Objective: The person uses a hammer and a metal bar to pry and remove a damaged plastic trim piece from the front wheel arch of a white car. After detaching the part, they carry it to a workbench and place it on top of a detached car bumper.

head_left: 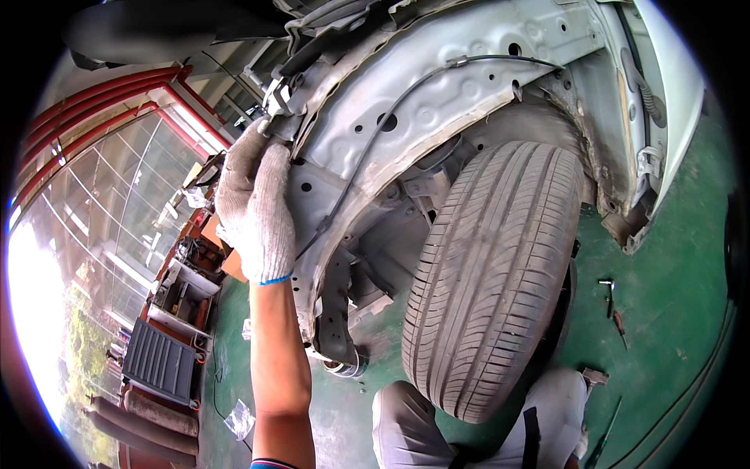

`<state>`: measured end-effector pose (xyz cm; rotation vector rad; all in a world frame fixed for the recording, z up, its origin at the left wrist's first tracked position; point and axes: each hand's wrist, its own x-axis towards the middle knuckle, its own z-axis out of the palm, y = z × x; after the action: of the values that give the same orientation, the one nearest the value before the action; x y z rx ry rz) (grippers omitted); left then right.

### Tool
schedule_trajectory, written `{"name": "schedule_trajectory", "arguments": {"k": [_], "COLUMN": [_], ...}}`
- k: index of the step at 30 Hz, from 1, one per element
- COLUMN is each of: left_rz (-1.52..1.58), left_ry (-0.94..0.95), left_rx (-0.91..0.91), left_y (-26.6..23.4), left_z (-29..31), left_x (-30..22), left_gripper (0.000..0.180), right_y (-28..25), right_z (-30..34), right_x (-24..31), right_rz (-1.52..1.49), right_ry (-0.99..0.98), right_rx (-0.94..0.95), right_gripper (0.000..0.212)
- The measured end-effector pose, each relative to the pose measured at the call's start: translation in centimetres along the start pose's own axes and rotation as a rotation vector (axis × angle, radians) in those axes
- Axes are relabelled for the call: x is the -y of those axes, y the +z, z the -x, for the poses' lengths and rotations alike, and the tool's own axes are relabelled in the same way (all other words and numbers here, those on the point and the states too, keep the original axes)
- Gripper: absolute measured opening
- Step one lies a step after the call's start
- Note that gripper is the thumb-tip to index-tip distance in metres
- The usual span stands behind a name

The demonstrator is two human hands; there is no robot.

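Observation:
My left hand (256, 199), in a pale knitted work glove with a blue cuff, reaches up to the front end of a car's bare inner wing panel (367, 133). Its fingertips close round a small grey metal bracket (286, 125) there; the glove hides part of their grip. A thin black cable (361, 160) runs along the panel just right of the hand. A pale patch beside my right knee may be part of my right hand (580, 447). Its fingers are hidden. Near it is a hammer head (595, 377).
A treaded tyre (494, 281) stands upright before my knees, under the wheel arch. On the green floor (664, 289) to the right lie a ratchet (608, 297) and a screwdriver (619, 327). A grey louvred panel (160, 361) and cylinders (144, 430) are at the left.

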<state>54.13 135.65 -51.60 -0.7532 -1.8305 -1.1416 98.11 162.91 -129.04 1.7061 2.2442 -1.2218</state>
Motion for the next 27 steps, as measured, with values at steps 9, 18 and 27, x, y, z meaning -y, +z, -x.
{"name": "schedule_trajectory", "arguments": {"k": [9,18,27], "left_rz": [-0.038,0.384,0.719], "left_ry": [0.020,-0.054,-0.484], "left_rx": [0.000,-0.176,0.914], "left_y": [0.1,0.1,5.2], "left_z": [0.0,0.7,17.7], "left_x": [-0.3,-0.2,-9.7], "left_gripper": [0.032,0.035,0.049], "right_y": [-1.7,-24.3,-37.1], "right_z": [-1.8,2.7,20.3], "right_x": [2.4,18.3,37.7], "right_rz": [0.055,-0.567,-0.980], "right_ry": [-0.009,-0.189,-0.662], "right_rx": [0.061,0.401,0.527], "right_gripper": [0.029,0.018,0.047]}}
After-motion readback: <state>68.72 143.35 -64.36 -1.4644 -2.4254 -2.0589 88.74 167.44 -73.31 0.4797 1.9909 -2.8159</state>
